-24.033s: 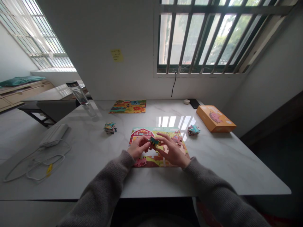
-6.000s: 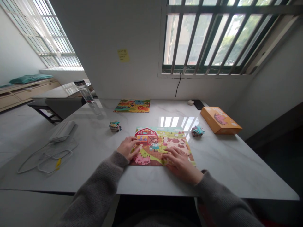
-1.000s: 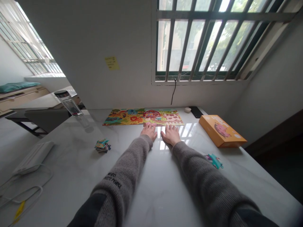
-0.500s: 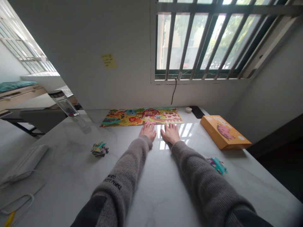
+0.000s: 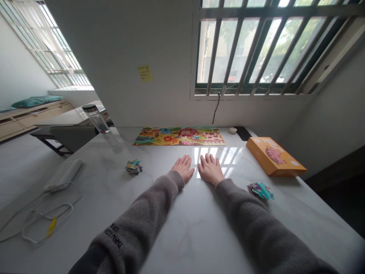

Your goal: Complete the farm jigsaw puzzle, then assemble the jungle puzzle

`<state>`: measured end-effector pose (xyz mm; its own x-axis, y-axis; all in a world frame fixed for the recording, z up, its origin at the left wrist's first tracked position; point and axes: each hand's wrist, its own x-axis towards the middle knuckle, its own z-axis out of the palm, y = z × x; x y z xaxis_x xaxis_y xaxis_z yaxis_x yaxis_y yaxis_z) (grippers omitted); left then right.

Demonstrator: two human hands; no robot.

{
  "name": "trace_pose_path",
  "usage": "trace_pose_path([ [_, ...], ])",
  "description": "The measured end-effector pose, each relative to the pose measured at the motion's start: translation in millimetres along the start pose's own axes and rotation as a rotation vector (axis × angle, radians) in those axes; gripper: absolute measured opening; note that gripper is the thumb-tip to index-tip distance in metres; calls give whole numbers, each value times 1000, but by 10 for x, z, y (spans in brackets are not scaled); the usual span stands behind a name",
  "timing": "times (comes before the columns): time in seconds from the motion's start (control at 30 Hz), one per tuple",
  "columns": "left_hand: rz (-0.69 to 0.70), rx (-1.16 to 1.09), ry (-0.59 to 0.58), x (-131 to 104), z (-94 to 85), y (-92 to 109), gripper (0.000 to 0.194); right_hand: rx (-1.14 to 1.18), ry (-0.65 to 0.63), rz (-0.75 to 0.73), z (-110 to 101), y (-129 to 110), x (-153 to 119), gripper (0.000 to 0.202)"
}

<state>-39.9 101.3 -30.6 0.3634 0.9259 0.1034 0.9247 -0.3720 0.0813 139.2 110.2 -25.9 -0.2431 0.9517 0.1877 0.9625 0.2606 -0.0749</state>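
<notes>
Barn puzzle [image 5: 207, 137] and lion puzzle [image 5: 155, 137] lie flat, side by side, along the far edge of the table [image 5: 182, 243], lion one nearer the far L corner, no gap btw them that I can make out. Both pics look whole afaict on my feed. Now, hands: L hand [image 5: 182, 167] is palm down nr mid-table, short of the puzzles, fingers loosely spread, thumb out, gripping zip. R hand [image 5: 211, 169] is just beside it, same deal: palm down, fingers fanned, nothing held. Neither touches a puzzle.

So imo I've got a break btw builds: two laid out, loose pcs pending. L stack [image 5: 133, 167] of pcs sits toward the L edge, well apart from L hand; R stack [image 5: 260, 191] is toward the R edge, partly behind the R sleeve [image 5: 245, 217]. Orange box [image 5: 275, 156] is beyond it, by the R edge; phone [image 5: 243, 133] nr the far R corner.

Next move, I'd judge, calls for one hand out to a stack, careful pinch round its sides, since that untidy pile could slide, then pcs fanned out toward the near edge.
</notes>
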Motion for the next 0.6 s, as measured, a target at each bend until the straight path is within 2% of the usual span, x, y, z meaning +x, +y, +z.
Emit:
trace_pose_path([
  [0.27, 131, 11, 14, -827, -52, 178, 65, -46, -17, -156, -99, -124, -649, 58],
  [0.43, 222, -76, 69, -1113, -93, 215, 60, -55, -10, -226, -103, -166, -929, 57],
  [0.53, 228, -212, 184, -1124, -286, 59, 35, -44, -28, -233, -115, -166, -964, 56],
  [0.6, 74, -260, 388, -1105, -460, -183, 30, -31, -42, -239, -127, -155, -955, 56],
])
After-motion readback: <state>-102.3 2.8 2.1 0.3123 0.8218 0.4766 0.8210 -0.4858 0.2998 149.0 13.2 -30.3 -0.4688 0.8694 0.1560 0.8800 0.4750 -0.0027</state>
